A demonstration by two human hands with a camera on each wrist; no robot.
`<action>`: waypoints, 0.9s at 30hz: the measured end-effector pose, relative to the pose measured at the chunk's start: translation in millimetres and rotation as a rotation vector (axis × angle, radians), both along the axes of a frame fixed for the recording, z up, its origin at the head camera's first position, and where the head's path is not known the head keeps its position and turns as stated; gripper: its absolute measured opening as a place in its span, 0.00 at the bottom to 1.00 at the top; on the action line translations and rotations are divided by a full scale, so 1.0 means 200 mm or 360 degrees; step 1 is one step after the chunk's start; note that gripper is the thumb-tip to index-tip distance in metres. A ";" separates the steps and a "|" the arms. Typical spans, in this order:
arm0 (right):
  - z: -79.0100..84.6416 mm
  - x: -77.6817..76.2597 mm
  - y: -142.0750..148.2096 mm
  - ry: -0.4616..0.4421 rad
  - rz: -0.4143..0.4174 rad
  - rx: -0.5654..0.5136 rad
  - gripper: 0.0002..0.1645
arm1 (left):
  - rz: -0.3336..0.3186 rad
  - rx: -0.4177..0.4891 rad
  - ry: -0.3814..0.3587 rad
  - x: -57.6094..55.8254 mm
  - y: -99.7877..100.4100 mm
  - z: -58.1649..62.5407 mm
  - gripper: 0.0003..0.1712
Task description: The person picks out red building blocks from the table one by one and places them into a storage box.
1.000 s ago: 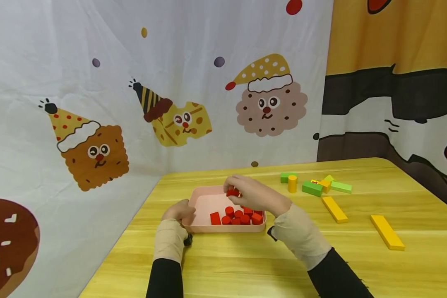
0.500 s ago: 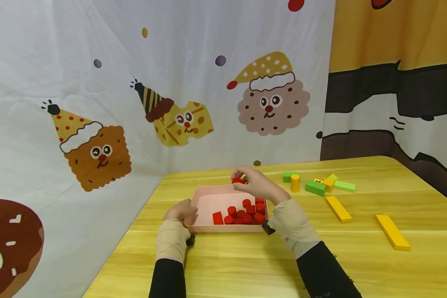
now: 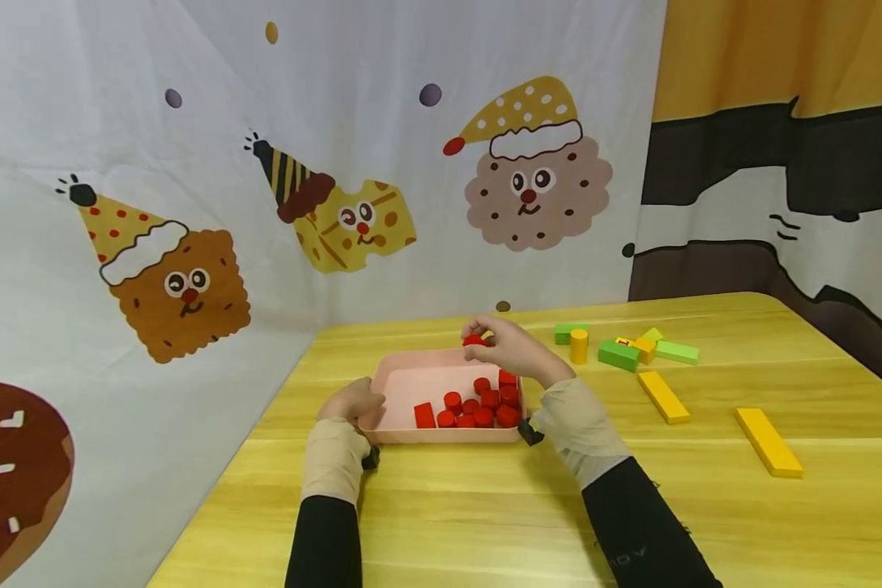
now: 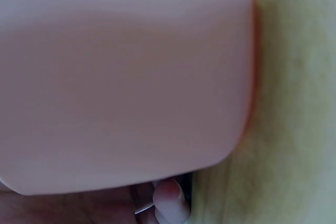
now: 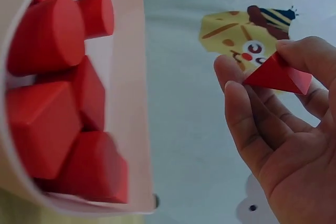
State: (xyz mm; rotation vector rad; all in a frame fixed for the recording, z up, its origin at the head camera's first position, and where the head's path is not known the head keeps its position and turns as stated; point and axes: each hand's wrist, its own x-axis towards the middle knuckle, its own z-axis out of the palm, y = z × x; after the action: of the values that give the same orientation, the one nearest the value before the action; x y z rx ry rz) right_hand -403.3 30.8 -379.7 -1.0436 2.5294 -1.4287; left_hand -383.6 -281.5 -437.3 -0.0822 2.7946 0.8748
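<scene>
My left hand (image 3: 353, 400) grips the left end of a pink tray (image 3: 412, 358), thumb at the rim. In the left wrist view the tray's smooth pink surface (image 4: 131, 93) fills most of the picture, with a fingertip (image 4: 170, 195) showing below its edge. Above the back right rim, my right hand (image 3: 514, 347) pinches a red triangular block (image 5: 281, 77) between thumb and fingers. Several red blocks, cylinders and cube-like pieces, crowd the tray's right side, among them a cylinder (image 5: 50, 35). One flat red rectangular block (image 3: 424, 416) lies to their left.
Right of the tray, a yellow cylinder (image 3: 578, 346) stands near a green block (image 3: 619, 354) and a light green block (image 3: 677, 352). Two long yellow planks (image 3: 663, 397) lie nearer on the wooden table (image 3: 441, 506). A cartoon-printed curtain (image 3: 426, 269) hangs behind.
My right hand has risen from over the tray's inside to above its back right rim, carrying the red triangular block. My left hand keeps its grip on the tray. The head view has shifted slightly.
</scene>
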 end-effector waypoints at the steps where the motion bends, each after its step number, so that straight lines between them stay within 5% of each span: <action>1: -0.01 -0.01 0.00 -0.0008 -0.0014 0.0009 0.10 | 0.0000 -0.0003 -0.0002 0.00 0.00 0.01 0.24; 10: -0.10 -0.03 -0.06 0.0045 -0.0082 0.0242 0.09 | 0.0024 0.0034 -0.0009 0.01 -0.01 0.01 0.29; 15: -0.14 -0.04 -0.09 -0.0007 -0.0050 0.0273 0.07 | 0.0011 0.0013 0.0014 0.01 0.00 0.00 0.20; 21: -0.20 -0.07 -0.12 0.0217 -0.0121 0.0527 0.07 | 0.0006 -0.0010 0.0006 0.00 -0.01 -0.01 0.11; 27: -0.23 -0.07 -0.14 0.0182 -0.0043 0.0487 0.07 | -0.0001 0.0006 0.0022 0.00 -0.01 -0.01 0.26</action>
State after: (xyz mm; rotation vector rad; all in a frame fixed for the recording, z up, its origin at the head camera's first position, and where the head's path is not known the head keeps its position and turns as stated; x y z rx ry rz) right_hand -417.6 2.1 -425.0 -1.0653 2.7346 -0.9671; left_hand -383.8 -284.0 -439.7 -0.0746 2.8055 0.8841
